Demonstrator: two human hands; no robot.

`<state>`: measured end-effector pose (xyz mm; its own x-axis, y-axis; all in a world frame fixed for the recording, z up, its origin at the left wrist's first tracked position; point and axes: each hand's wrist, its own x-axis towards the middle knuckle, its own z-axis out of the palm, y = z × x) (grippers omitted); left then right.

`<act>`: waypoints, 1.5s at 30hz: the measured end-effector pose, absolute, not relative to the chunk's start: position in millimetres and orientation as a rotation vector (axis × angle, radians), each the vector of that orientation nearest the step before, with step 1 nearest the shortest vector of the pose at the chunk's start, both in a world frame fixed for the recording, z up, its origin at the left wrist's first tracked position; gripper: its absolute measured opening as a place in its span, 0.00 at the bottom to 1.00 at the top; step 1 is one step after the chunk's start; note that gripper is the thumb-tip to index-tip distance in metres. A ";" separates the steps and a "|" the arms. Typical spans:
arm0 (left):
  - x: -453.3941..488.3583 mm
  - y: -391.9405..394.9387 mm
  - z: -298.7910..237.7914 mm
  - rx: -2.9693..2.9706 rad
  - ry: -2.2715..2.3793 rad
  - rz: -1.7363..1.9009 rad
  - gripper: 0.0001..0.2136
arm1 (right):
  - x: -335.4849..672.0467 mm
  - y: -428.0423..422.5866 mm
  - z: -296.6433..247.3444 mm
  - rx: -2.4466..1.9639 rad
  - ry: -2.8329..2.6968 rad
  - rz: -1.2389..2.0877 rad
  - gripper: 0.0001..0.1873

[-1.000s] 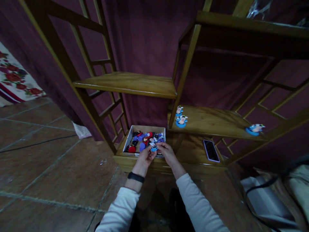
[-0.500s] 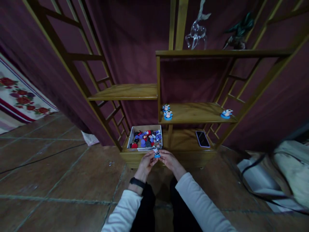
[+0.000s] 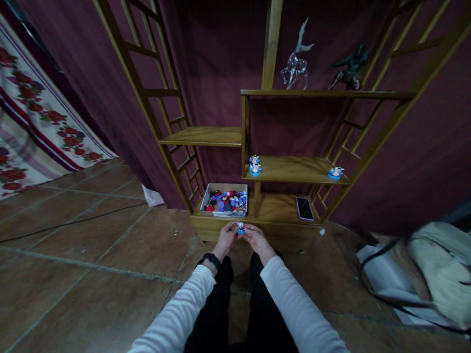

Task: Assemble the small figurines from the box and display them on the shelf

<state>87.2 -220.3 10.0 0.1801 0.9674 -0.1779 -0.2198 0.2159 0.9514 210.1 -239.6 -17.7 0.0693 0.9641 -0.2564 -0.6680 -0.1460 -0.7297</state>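
So there's a dark red curtain (image 3: 217, 63) hanging behind this wooden shelf unit (image 3: 206, 134), and brown tiles (image 3: 121, 274) on the floor. I've got a little figurine (image 3: 240, 228) with a blue base up in front of the cabinet, just on my side of the open box (image 3: 242, 214). My left hand (image 3: 227, 239) has its fingertips pinched on one side of it, and my right hand (image 3: 257, 240) is pinching the other side, so both are gripping it, base down. The box sits on the bottom board and is full of jumbled red, purple and black pieces, too small to make out properly. Up on the right-hand shelf, two blue-based figures (image 3: 255, 169) are bunched at the left end and another one (image 3: 335, 172) is way over at the right. Phone (image 3: 304, 208) is lying below them.
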 end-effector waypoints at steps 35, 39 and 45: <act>75.9 -218.6 -15.1 0.803 0.863 0.995 0.14 | 220.5 -235.5 -22.7 -0.900 -0.646 1.593 0.18; 72.4 -213.0 -20.2 0.717 0.883 0.988 0.13 | 218.0 -230.9 -30.3 -0.978 -0.689 1.539 0.20; 72.8 -209.4 -21.7 0.724 0.888 0.976 0.13 | 219.4 -228.4 -31.2 -1.031 -0.691 1.534 0.22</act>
